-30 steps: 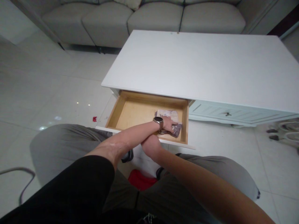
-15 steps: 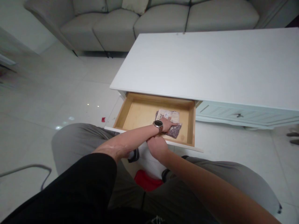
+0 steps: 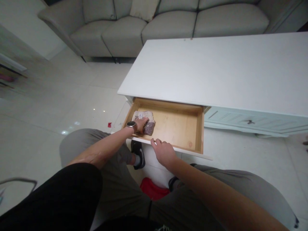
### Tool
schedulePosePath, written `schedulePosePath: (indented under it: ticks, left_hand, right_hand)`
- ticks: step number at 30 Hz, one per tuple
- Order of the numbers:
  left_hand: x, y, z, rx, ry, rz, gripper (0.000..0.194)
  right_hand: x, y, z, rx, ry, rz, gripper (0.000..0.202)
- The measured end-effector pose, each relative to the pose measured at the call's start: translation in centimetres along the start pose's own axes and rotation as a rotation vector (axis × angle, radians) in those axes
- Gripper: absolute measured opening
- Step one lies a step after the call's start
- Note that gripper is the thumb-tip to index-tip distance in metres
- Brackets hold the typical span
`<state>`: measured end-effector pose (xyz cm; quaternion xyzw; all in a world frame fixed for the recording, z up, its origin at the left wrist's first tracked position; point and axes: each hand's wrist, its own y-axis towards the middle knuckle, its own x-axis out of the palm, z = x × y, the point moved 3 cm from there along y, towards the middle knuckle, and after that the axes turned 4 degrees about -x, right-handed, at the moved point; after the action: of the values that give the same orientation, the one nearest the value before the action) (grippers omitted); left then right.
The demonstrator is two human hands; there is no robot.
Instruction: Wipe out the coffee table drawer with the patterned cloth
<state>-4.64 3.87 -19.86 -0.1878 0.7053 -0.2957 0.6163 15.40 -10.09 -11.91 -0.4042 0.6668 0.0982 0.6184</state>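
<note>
My left hand (image 3: 140, 125), with a watch (image 3: 131, 124) on its wrist, is on a brown and cream cleaning cloth (image 3: 149, 127) in the left part of the pulled-out drawer (image 3: 178, 126). It presses the cloth against the drawer's wooden bottom; some fingertips are hidden. A white tag shows on the cloth's pale part. My right hand (image 3: 164, 151) is closed over the top edge of the white drawer front, near its middle, with fingertips hooked inside.
The drawer belongs to a white coffee table (image 3: 204, 70). A second drawer with a dark knob (image 3: 250, 122) is shut on the right. Behind stands a grey sofa (image 3: 168, 27). A red stool (image 3: 154, 190) is below me; a red scrap (image 3: 109, 124) lies on the tiles.
My left hand has slid the cloth from the right part of the drawer to the left. My right hand stays at the drawer's front edge, and the arms no longer cross.
</note>
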Motion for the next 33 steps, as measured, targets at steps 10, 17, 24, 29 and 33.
schedulePosePath:
  ticks: [10,17,24,29,33]
  left_hand:
    - [0.7,0.4,0.3,0.068,0.04,0.218,0.062]
    - [-3.5,-1.4,0.7,0.037,0.015,0.345,0.045]
    - [-11.6,-9.1,-5.9,-0.084,0.116,0.551,0.043]
    - [-10.6,-10.8,-9.6,-0.121,0.158,0.511,0.047]
    - [-4.1,-6.9,-9.2,0.032,0.035,0.207,0.085]
  right_hand:
    - [0.3,0.2,-0.2,0.022,-0.06,-0.005,0.054]
    - [0.8,0.2,0.0,0.007,-0.094,0.023,0.057]
    - [0.9,0.3,-0.1,0.011,-0.066,0.002,0.061]
    - [0.7,0.4,-0.1,0.011,-0.067,-0.009,0.058]
    - [0.9,0.6,0.0,0.004,-0.067,-0.023,0.057]
